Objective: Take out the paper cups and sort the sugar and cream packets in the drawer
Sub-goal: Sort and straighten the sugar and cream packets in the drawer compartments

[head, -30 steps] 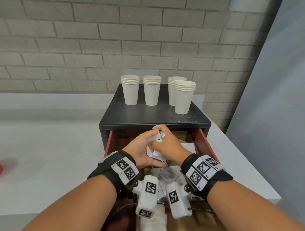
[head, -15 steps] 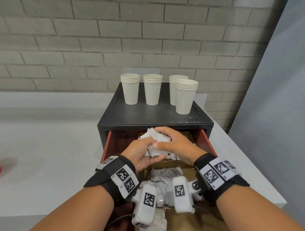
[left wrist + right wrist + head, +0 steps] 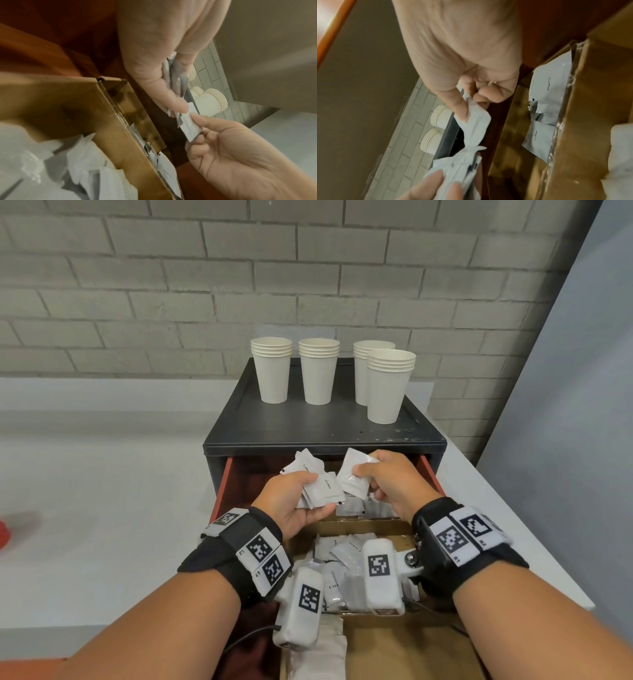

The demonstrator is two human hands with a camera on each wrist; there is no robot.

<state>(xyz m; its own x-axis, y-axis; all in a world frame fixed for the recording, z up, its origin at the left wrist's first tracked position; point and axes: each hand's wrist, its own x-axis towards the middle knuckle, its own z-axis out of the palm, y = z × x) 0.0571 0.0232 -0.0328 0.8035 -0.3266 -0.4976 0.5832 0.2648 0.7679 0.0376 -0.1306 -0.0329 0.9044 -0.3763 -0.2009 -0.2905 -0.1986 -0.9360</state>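
Head view: four stacks of ribbed-rim paper cups [image 3: 272, 369] stand upright on the matte black top of a small cabinet [image 3: 322, 433] at twelve o'clock, the rightmost stack nearest and partly covering the one behind. Below it the red-sided drawer [image 3: 221, 494] is pulled out over the pale table [image 3: 102, 481]. Left hand [image 3: 291, 501], palm up at ten o'clock over the drawer, has its grip curled around a fan of flat, glossy white packets [image 3: 320, 486], some printed "Coffee". Right hand [image 3: 394, 484], at two o'clock, pinches a single crinkled white packet [image 3: 352, 474] between thumb and forefinger, its other fingers curled in; the single packet's edge touches the fan. In the drawer, brown cardboard dividers [image 3: 363, 525] form compartments: the far one holds more "Coffee" sachets [image 3: 544, 86] lying flat, the nearer one a loose heap of white packets [image 3: 342, 553], a few with "Cre…" legible.
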